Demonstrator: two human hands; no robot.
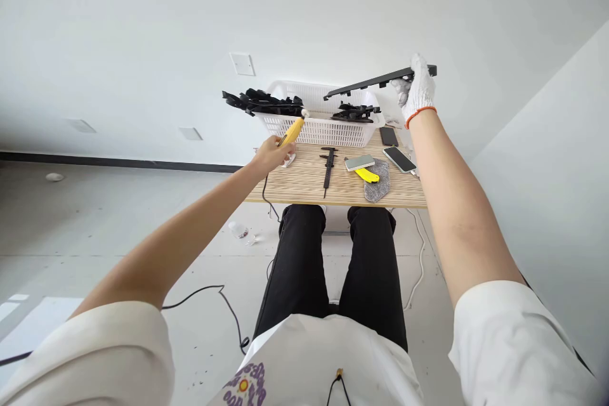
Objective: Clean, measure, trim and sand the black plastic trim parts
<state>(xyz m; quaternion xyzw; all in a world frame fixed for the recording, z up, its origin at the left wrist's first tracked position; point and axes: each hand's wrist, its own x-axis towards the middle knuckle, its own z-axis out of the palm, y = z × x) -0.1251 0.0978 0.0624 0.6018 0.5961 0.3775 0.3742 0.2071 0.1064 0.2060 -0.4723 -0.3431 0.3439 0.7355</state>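
Observation:
My bare left hand (275,155) is closed round a yellow-handled tool (292,132), whose pale tip points up in front of the basket. My right hand (417,90), in a white glove with an orange cuff, grips a long black strip (375,81) near its right end. The strip slants down to the left above the white plastic basket (328,133). Inside the basket lie black parts in two heaps, the left heap (261,102) sticking out over the rim and the right heap (356,112) lower.
On the wooden table (304,187) lie a black caliper (328,168), a grey block (360,162) over a yellow cutter (368,176), a grey cloth (379,187), a phone (399,160) and a dark flat item (389,136). A black cable (265,193) hangs off the front edge.

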